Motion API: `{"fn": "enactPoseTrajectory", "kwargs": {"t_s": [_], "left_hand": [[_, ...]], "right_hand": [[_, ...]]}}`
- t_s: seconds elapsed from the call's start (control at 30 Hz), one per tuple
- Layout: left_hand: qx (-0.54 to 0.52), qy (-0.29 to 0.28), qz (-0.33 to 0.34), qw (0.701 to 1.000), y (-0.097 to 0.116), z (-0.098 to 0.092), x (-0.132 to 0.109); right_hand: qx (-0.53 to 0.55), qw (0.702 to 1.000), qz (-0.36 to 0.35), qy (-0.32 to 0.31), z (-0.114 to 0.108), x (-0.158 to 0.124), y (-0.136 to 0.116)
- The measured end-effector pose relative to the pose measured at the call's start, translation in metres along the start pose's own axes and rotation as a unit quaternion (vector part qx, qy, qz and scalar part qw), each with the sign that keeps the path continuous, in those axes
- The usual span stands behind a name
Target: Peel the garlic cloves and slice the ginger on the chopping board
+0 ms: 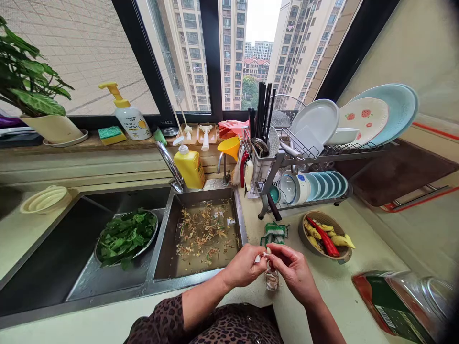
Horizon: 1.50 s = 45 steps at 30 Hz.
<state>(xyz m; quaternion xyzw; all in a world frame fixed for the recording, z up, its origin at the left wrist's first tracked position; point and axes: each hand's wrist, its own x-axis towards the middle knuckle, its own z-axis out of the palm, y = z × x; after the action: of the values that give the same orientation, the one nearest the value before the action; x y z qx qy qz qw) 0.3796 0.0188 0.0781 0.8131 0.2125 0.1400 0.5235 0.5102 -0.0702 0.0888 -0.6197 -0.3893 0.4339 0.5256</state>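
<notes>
My left hand [245,264] and my right hand [291,267] meet over the counter edge, right of the sink. Both pinch a small pale thing [266,252], probably a garlic clove, between the fingertips. Papery skins hang below the fingers [271,279]. A green cloth [274,232] lies on the counter just beyond the hands. A small basket [343,257] with a red chilli and yellow pieces stands to the right of the hands.
The right sink basin [168,248] holds murky water with peel scraps. The left basin holds a metal bowl [154,234] of green leaves. A dish rack [322,153] with plates and bowls stands behind; yellow soap bottle [190,167] by the tap. A glass jar [412,296] lies at right.
</notes>
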Motion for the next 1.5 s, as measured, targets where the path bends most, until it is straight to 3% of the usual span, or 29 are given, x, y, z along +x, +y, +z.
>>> {"fn": "enactPoseTrajectory", "kwargs": {"t_s": [0.17,0.27,0.47,0.57,0.7,0.83,1.0,1.2,1.37,1.5], "left_hand": [[-0.025,0.018,-0.009,0.999,0.001,0.003,-0.002],[-0.048,0.018,-0.012,0.999,0.0,0.002,-0.002],[-0.118,0.085,-0.087,0.986,-0.011,-0.001,0.0],[-0.203,0.068,-0.112,0.97,-0.012,-0.001,0.002],[-0.272,0.035,-0.111,0.955,-0.01,0.003,0.003],[-0.327,0.04,-0.105,0.938,-0.011,0.009,0.004],[-0.332,0.021,-0.086,0.939,-0.01,0.011,0.006],[-0.328,0.034,-0.085,0.94,-0.012,0.013,0.006],[-0.357,0.053,-0.078,0.929,-0.015,0.013,0.005],[-0.361,0.103,-0.082,0.923,-0.022,0.015,0.003]], "right_hand": [[-0.017,1.0,-0.006,0.003,0.003,0.0,-0.006],[0.049,0.998,0.038,-0.022,0.001,0.001,-0.004],[0.221,0.969,0.107,-0.037,-0.006,0.0,0.006],[0.308,0.942,0.121,-0.046,-0.007,0.0,0.007],[0.345,0.93,0.124,0.007,-0.006,0.003,0.006],[0.314,0.942,0.104,0.059,-0.002,0.005,0.013],[0.253,0.964,0.039,0.078,0.005,0.005,0.024],[0.076,0.991,-0.047,0.097,0.007,0.004,0.025],[-0.037,0.986,-0.131,0.101,0.01,0.001,0.017],[-0.088,0.972,-0.19,0.106,0.019,-0.003,0.013]]}}
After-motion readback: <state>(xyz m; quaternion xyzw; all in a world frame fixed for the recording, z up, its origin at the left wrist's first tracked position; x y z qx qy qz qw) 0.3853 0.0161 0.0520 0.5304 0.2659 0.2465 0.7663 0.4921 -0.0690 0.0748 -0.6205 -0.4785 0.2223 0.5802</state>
